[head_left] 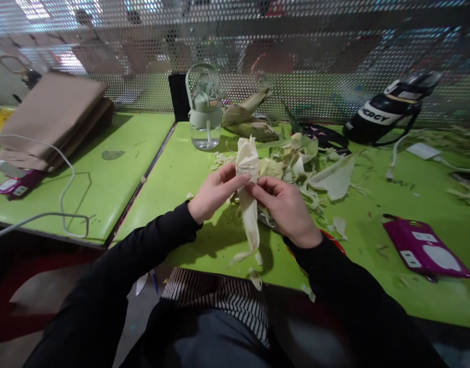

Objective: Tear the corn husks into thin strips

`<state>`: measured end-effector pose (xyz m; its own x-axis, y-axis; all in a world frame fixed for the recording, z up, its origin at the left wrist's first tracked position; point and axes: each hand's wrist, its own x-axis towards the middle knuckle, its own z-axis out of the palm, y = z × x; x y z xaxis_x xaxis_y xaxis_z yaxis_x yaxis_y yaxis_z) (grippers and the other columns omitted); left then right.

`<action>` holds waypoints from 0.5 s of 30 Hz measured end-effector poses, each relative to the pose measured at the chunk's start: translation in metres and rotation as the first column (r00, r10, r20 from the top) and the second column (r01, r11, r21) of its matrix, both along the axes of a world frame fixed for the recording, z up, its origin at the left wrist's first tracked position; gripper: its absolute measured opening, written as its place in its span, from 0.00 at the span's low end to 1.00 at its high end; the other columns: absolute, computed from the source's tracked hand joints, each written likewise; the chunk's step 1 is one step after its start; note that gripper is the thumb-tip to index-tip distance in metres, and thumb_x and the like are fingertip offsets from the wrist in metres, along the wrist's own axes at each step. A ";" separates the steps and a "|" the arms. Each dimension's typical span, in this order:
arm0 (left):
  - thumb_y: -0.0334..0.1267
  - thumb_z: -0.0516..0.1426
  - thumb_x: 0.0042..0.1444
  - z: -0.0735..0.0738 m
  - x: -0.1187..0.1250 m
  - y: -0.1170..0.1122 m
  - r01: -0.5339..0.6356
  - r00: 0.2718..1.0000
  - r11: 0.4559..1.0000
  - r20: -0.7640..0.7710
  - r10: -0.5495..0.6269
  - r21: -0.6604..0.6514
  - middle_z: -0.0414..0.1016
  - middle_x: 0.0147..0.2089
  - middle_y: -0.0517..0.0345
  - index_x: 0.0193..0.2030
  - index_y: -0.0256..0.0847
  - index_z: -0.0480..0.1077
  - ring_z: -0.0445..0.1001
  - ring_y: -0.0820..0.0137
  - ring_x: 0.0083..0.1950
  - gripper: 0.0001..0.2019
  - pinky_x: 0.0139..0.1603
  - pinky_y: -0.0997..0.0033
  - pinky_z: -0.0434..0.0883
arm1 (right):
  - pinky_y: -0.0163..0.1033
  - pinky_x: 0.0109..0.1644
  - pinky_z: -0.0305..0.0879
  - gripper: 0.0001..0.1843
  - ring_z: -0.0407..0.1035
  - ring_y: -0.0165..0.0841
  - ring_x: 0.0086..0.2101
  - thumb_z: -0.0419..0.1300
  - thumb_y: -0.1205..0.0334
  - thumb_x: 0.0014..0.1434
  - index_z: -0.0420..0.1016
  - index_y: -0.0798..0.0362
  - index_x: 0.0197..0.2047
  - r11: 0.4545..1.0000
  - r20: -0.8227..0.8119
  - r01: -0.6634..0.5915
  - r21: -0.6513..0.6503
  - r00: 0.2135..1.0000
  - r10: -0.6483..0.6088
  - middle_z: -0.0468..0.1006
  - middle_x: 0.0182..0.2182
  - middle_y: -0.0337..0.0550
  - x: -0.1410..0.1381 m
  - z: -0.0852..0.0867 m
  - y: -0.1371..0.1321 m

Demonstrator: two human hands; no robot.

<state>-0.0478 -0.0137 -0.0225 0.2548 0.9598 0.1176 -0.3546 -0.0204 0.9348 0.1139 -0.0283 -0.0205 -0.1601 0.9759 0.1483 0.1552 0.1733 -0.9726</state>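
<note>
A pale corn husk point(248, 153) hangs lengthwise between my hands above the table's front part, its upper end gathered and its lower end trailing in strips. My left hand point(216, 193) pinches it from the left, thumb across the front. From the other side my right hand point(286, 208) grips it just below, thumb and fingers closed on its edge. Behind my hands lies a heap of torn husk scraps point(296, 158). A curved red edge point(334, 242) shows under my right wrist; what it belongs to is hidden.
A clear water bottle point(205, 122) stands at the back beside dry corn husks point(250, 120). Rightward are a black bottle point(384, 115), a white cable plug point(390, 174) and a purple packet point(426, 246). Brown folded bags point(52, 117) lie left, near a grey cable point(71, 174). A perforated metal screen point(315, 61) borders the table.
</note>
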 end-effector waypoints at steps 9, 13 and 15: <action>0.35 0.62 0.57 -0.001 -0.007 0.003 -0.031 0.938 0.991 -0.339 0.074 0.133 0.70 0.28 0.63 0.31 0.37 0.68 0.66 0.78 0.27 0.07 0.28 0.76 0.65 | 0.39 0.35 0.65 0.10 0.70 0.32 0.30 0.66 0.54 0.59 0.75 0.52 0.36 0.989 0.158 0.060 0.134 0.984 -0.081 0.78 0.30 0.40 0.003 0.006 -0.002; 0.38 0.61 0.57 -0.004 -0.006 -0.001 -0.046 0.886 0.970 -0.439 0.149 0.237 0.71 0.28 0.61 0.31 0.38 0.68 0.67 0.77 0.28 0.08 0.29 0.75 0.64 | 0.39 0.32 0.65 0.08 0.69 0.32 0.28 0.63 0.56 0.60 0.73 0.51 0.34 0.974 0.240 0.087 0.211 0.961 -0.138 0.78 0.28 0.40 0.003 0.007 -0.004; 0.37 0.61 0.57 -0.002 -0.006 -0.002 -0.046 0.852 0.958 -0.490 0.186 0.283 0.70 0.27 0.61 0.30 0.39 0.68 0.66 0.76 0.28 0.08 0.29 0.74 0.62 | 0.39 0.31 0.63 0.07 0.68 0.32 0.27 0.62 0.57 0.60 0.73 0.51 0.34 0.965 0.293 0.082 0.251 0.943 -0.156 0.78 0.27 0.40 0.003 0.009 -0.005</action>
